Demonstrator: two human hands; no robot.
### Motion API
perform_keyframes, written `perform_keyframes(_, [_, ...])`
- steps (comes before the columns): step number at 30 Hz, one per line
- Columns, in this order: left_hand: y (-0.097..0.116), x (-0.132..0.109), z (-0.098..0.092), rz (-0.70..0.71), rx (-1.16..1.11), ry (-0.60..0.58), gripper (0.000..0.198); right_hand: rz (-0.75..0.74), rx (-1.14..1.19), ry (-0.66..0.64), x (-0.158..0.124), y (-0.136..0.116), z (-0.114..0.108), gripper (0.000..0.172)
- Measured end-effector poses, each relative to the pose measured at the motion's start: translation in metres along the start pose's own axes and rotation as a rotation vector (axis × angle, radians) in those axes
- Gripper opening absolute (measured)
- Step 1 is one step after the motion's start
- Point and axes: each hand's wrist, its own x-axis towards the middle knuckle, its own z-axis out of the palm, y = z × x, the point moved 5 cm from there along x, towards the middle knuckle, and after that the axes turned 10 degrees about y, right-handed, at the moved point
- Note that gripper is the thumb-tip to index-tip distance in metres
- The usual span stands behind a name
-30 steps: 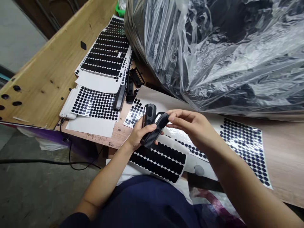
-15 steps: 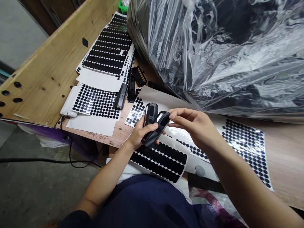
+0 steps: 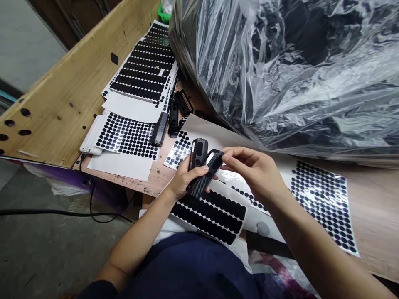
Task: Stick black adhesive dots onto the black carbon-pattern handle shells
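Note:
My left hand (image 3: 182, 180) is closed around two black carbon-pattern plastic shells (image 3: 204, 168), held side by side above the table edge. My right hand (image 3: 254, 172) pinches with thumb and fingertips at the top end of the right-hand shell; what the fingertips hold, if anything, is too small to make out. Under both hands lies a sheet of black oval stickers (image 3: 212, 214). A sheet of small round black stickers (image 3: 179, 149) lies just behind the shells.
A large clear plastic bag of dark parts (image 3: 289, 70) fills the back right. More sticker sheets (image 3: 140, 74) and loose black shells (image 3: 159, 128) lie at the left by a slanted wooden board (image 3: 68, 83). Another dot sheet (image 3: 324, 199) lies at the right.
Both hands stay on the shells with barely any shift; the right fingertips keep working at the top of the right-hand shell. The view has drifted slightly.

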Motion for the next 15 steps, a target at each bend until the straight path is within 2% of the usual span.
perform_keyframes(7, [0.0, -0.001, 0.0, 0.015, -0.009, 0.009, 0.062, -0.072, -0.103, 0.064, -0.002, -0.008, 0.0, 0.037])
perform_keyframes(11, [0.0, -0.001, 0.0, 0.017, -0.01, 0.01, 0.06, -0.148, -0.129, 0.083, -0.005, -0.012, 0.002, 0.028])
perform_keyframes(15, [0.0, -0.001, 0.0, 0.005, -0.018, 0.026, 0.062, -0.327, -0.249, 0.123, -0.011, -0.015, 0.006, 0.017])
